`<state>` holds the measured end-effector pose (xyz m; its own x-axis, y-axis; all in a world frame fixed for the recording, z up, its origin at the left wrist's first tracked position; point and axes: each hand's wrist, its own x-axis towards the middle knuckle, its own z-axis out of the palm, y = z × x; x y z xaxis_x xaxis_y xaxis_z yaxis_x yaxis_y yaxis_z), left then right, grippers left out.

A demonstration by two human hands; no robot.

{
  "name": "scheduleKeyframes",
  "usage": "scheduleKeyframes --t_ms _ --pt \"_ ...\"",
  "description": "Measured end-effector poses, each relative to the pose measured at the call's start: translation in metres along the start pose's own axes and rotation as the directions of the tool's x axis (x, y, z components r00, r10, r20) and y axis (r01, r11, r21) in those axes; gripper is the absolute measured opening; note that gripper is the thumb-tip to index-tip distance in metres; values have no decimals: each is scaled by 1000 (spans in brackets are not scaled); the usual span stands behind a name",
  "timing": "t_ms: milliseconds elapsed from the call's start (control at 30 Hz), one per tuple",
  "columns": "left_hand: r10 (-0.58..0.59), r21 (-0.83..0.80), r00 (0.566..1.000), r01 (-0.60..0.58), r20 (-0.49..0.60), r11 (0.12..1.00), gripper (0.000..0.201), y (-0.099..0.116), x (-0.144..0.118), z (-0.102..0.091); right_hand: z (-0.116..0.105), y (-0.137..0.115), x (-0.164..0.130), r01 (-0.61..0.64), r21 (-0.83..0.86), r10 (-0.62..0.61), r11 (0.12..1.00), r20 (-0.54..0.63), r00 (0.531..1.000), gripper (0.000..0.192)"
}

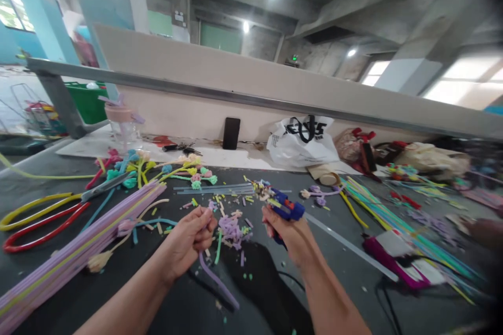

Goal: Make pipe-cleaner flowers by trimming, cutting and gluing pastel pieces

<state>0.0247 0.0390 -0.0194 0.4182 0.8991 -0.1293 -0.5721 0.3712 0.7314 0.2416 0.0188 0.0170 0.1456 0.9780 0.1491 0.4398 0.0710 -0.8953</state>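
My right hand point(288, 233) is closed around the blue glue gun point(283, 207), its nozzle pointing up and left. My left hand point(191, 238) sits just left of the glue gun, fingers pinched shut on 1 purple pipe cleaner point(218, 282) that curves down toward me. Between hand and gun lies a heap of purple scraps point(231, 230). Scissors point(58, 207) lie far left of the gun.

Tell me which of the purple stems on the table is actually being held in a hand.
The curved purple stem gripped by the left hand; the long purple bundle lies untouched to its left.
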Motion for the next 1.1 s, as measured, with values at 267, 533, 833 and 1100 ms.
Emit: scheduleKeyframes --t_ms 267,533,833,1100 --pt "16 134 998 -7 -66 991 26 -2 -6 4 -53 10 1 -80 -434 16 897 -150 989 26" --pt "-29 102 997 36 -67 994 27 -8 -9 8 -50 50 -11 -42 -653 -24 756 -93 995 21" --pt "-115 8 993 115 32 993 16 -2 -9 3 -59 57 -14 21 -776 44 630 62 997 28" --pt "-113 57 987 107 118 993 21 0 -12 4 -26 10 -21 114 -788 -66 605 93 993 19"
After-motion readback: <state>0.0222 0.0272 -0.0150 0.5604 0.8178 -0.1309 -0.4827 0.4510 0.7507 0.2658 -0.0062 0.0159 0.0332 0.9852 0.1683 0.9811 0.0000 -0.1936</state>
